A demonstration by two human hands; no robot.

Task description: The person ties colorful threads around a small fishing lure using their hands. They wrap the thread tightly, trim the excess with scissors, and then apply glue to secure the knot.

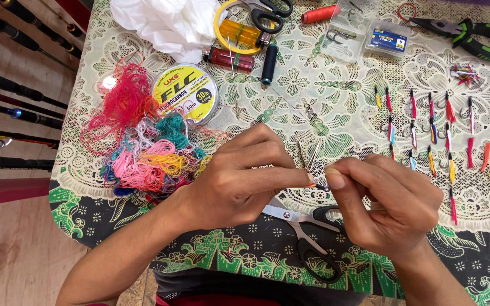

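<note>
Round yellow-labelled line spool [185,90], clear hook box [341,34]

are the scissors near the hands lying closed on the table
No, the scissors lie with blades apart on the tablecloth, under the two hands.

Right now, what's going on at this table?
A person is working on a small fishing lure, pinched between the left hand and the right hand above the patterned cloth. Scissors lie just beneath the hands. A tangle of coloured thread and a line spool sit to the left. Finished lures lie in rows to the right, with pliers beyond them.
</note>
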